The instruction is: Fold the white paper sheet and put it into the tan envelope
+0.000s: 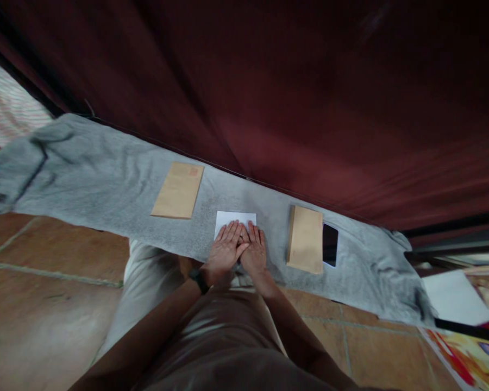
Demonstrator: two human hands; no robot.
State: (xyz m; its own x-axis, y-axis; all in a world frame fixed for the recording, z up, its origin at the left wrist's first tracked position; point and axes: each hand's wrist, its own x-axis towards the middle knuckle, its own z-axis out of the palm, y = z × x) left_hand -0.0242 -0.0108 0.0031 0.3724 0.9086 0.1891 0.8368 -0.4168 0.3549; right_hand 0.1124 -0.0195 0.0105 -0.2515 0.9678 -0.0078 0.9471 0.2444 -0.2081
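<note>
A white sheet of paper (pixel 235 219) lies on a grey cloth (pixel 106 179) spread over the floor. My left hand (pixel 225 248) rests flat on the sheet's near part, fingers stretched out; a dark band is on that wrist. My right hand (pixel 254 251) lies flat beside it, fingers extended, the two hands touching at the thumbs. Neither hand holds anything. A single brown envelope (pixel 178 190) lies to the left of the sheet. A stack of brown envelopes (pixel 305 238) lies to the right.
A black phone (pixel 330 244) lies against the stack's right side. A dark red curtain (pixel 309 98) hangs behind the cloth. Terracotta floor tiles (pixel 52 260) surround it. White paper (pixel 456 297) and a colourful print (pixel 472 358) are at the far right.
</note>
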